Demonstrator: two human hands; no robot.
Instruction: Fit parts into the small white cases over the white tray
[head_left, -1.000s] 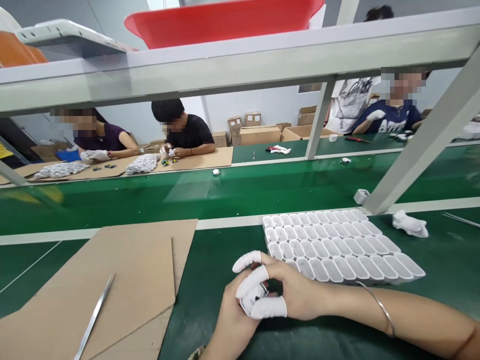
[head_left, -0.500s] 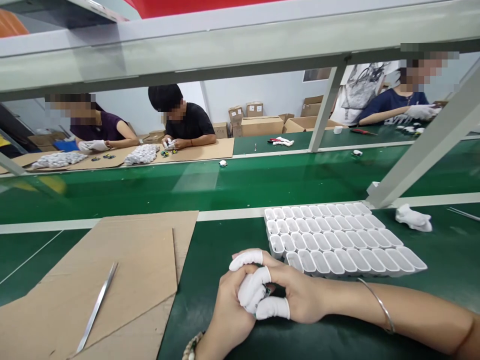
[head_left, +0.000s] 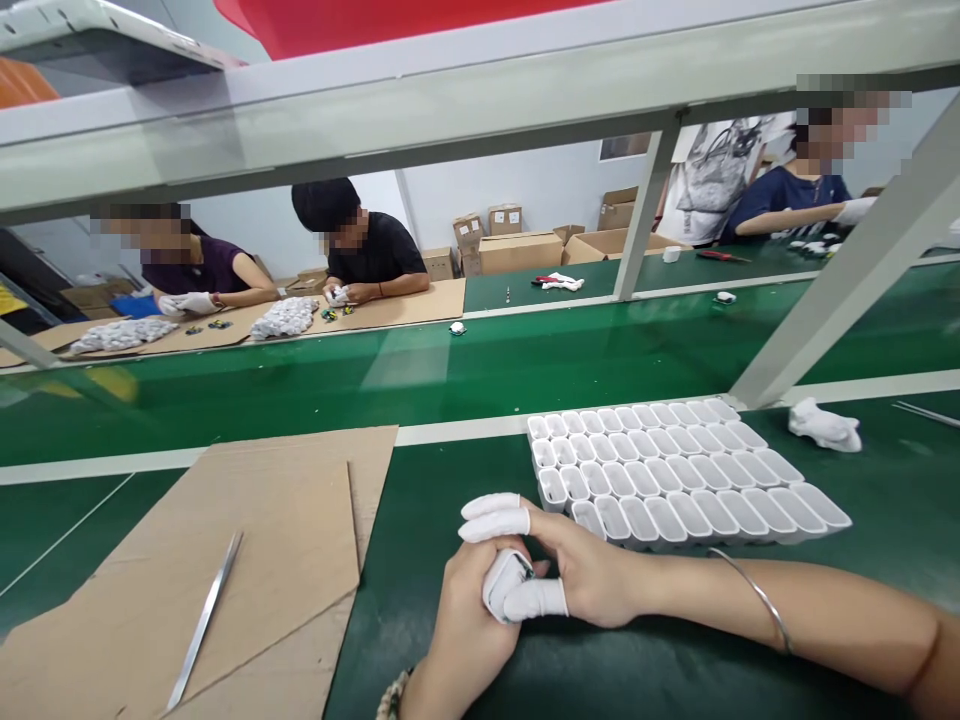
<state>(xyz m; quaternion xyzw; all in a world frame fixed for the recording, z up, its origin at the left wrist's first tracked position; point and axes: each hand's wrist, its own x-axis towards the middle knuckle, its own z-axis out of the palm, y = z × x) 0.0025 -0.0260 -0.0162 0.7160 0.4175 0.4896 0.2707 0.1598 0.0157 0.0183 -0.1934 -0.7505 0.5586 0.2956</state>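
My left hand (head_left: 476,610) is wrapped round a small white casing (head_left: 504,580) with a dark part showing at its edge. My right hand (head_left: 559,560), with white finger cots on thumb and fingers, has its thumb pressed on the casing while two covered fingers reach over the top of my left hand. Just beyond my right hand stand rows of white open cups (head_left: 675,470), packed side by side on the green table (head_left: 420,520). Metal tweezers (head_left: 206,620) lie on brown cardboard (head_left: 277,540) to the left.
A crumpled white cloth item (head_left: 825,427) lies at the right. Behind the table runs a green conveyor (head_left: 337,375) carrying small white parts (head_left: 457,328). A slanted metal post (head_left: 840,260) rises at the right. Three people sit across the conveyor.
My right index finger has lifted off the casing and moved beside the other covered finger, leaving more of the casing in view. White parts on the conveyor have shifted slightly right.
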